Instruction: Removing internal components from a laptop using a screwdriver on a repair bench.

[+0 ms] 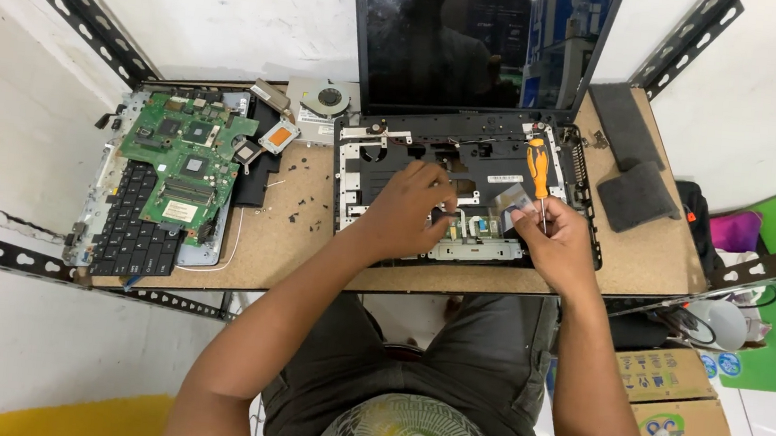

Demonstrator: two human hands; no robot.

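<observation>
An opened laptop base [466, 192] lies on a small wooden table [287, 237], its dark screen [476, 37] standing upright behind. My left hand [408, 210] rests on the middle of the base, fingers curled and pressing on the metal frame. My right hand [552, 239] grips an orange-handled screwdriver [538, 171], shaft pointing down, and also pinches a small silver-grey part [513, 202] at its fingertips over the base's right side.
A green motherboard [186, 165] lies on a black keyboard [136, 222] at the table's left. A cooling fan with heatsink [318, 105] sits behind. Loose screws [308, 212] are scattered mid-table. Two dark pads [635, 166] lie at right. A cardboard box [674, 397] stands on the floor.
</observation>
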